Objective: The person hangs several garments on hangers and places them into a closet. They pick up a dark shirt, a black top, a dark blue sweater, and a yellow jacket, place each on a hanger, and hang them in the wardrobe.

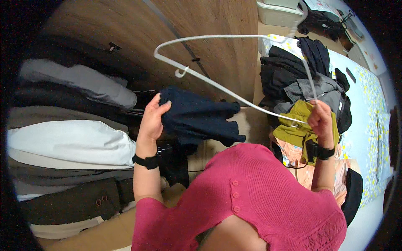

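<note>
My left hand [151, 119] pinches a dark navy garment [201, 116] by its upper edge, and the cloth hangs down in front of me. On the other side, my right hand [321, 118] grips one end of a white clothes hanger [216, 84]. The hanger is raised, its hook at the upper right and its far corner above the navy cloth, apart from it. A small white notch-hook sticks out from its bar. Behind my right hand lies a mustard-yellow garment [292, 117] on the bed [367, 106].
Clothes hang in a row at the left, among them a white garment [72, 142] and a grey one [84, 83]. A wooden wardrobe door [216, 18] stands ahead. Black clothes [276, 69] and a grey garment [323, 91] pile on the bed. Storage boxes [279, 14] stand beyond.
</note>
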A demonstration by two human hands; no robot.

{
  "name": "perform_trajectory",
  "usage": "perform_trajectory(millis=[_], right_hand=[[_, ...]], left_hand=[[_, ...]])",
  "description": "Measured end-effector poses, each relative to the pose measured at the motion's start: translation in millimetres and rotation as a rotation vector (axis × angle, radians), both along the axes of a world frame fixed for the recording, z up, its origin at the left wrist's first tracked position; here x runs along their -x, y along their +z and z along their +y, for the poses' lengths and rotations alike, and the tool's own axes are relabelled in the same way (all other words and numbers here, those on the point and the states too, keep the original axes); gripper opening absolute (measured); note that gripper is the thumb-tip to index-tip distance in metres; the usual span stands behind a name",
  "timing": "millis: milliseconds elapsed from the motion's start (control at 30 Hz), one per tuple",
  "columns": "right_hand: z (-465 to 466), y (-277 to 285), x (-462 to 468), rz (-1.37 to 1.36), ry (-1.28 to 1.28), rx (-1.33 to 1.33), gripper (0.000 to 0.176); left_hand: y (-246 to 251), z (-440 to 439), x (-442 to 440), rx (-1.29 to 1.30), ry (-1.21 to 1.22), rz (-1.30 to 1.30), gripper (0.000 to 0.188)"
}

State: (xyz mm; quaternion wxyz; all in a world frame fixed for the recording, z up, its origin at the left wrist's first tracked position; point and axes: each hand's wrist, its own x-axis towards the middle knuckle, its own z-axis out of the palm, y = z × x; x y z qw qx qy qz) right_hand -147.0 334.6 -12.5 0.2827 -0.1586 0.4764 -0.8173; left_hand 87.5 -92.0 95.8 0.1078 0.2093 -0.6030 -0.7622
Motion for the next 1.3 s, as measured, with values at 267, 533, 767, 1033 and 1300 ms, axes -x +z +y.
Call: perform_trajectory(millis=[267, 533, 767, 1033, 1300], right_hand=[[82.4, 6.7, 12.0, 0.107, -0.036, -0.201, 0.022], [77.6, 2.7, 3.0, 0.152, 0.012, -0.336, 0.024], [63.5, 2.7, -3.8, 0.141, 0.112, -0.291, 0.028], [21.5, 12.6, -13.0, 0.158, 0.146, -0.256, 0.023], [-37.9, 25.8, -33.3, 0.191, 0.200, -0.337, 0.021]], left_hand=[[12.7, -5.0, 21.0, 0.739, 0.100, -0.022, 0.050], [24.3, -7.5, 32.4, 1.740, 0.258, -0.191, 0.050], [38.6, -20.1, 33.4, 2.080, 0.389, -0.051, 0.042], [44.2, -32.5, 31.8, 1.455, 0.092, -0.508, 0.064], [35.5, 7.3, 33.7, 1.214, -0.188, -0.260, 0.069]])
